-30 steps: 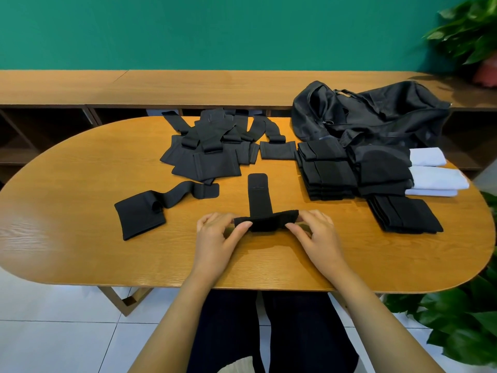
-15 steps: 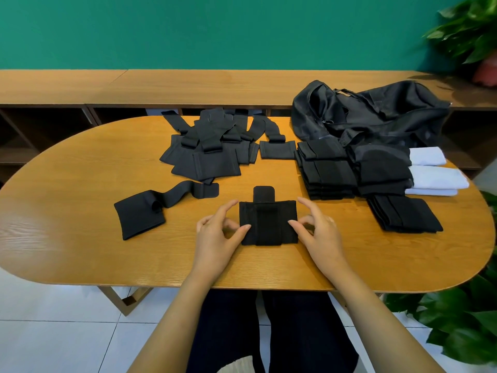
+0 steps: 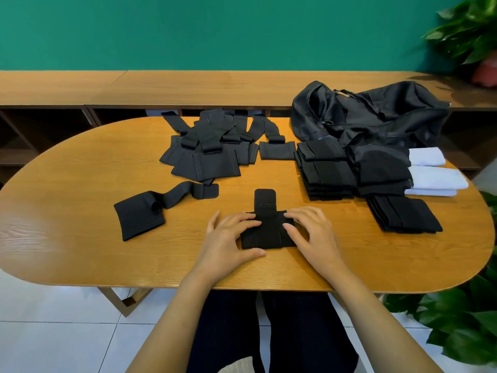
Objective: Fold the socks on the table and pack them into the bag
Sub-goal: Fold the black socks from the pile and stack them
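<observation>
Head camera shows a black knitted sock (image 3: 265, 239) lying near the front edge of the oval wooden desk (image 3: 80, 211). The left hand (image 3: 228, 238) and right hand (image 3: 312, 232) lie on its two sides, fingers (image 3: 246, 224) extended and slightly spread, gripping nothing. This probably flattens the fold so the fabric cannot spring open. The sock looks like a compact dark rectangle with a narrow tab poking out on the far side. Folded black sock stacks (image 3: 325, 173) wait beside the black fabric bag (image 3: 376, 117).
</observation>
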